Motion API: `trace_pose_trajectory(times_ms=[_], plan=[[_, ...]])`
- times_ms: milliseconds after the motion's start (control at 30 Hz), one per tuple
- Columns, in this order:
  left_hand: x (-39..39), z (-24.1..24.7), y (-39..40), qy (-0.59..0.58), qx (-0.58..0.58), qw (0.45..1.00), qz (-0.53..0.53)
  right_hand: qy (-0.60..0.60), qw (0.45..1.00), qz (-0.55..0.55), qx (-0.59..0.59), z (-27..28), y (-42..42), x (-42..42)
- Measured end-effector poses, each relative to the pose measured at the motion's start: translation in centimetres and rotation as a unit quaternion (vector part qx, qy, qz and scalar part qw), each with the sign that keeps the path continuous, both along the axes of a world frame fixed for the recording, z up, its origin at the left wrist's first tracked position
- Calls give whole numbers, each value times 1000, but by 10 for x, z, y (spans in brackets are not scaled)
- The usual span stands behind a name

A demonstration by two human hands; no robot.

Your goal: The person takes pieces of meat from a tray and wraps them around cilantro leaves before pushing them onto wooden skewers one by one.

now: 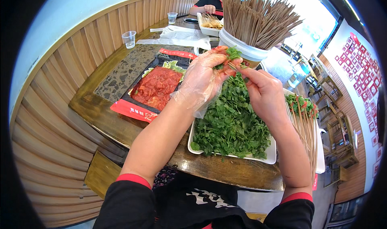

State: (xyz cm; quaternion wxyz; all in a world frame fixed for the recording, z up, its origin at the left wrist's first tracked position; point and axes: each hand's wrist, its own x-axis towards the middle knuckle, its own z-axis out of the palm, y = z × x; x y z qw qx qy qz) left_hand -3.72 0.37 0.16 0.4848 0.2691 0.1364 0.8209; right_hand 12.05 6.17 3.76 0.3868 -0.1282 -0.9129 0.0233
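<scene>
My left hand, in a clear plastic glove, holds a small bundle of green cilantro with red meat around it. My right hand looks bare and pinches a thin stick at that bundle; the fingers hide most of the stick. Both hands are above a white tray heaped with cilantro leaves. To the left, red marinated meat slices lie on a black and red package, with leafy pieces at its far edge.
A white bucket of bamboo skewers stands beyond my hands. Filled skewers lie on the right. Plastic cups, white plastic sheeting and another tray are farther back, where another person sits. A slatted wall borders the left.
</scene>
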Motion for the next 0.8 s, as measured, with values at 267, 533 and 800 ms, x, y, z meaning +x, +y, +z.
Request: trace_pose_trajectory(times_ms=[267, 533, 800], plan=[[2, 2, -2, -28, -10, 1000, -7, 3, 1000, -10, -10, 4, -3, -1], [-1, -2, 2, 4, -5, 1000, -7, 14, 1000, -8, -8, 1, -1, -6], [9, 1, -2, 52, -36, 996, 69, 21, 999, -26, 6, -1, -1, -10]])
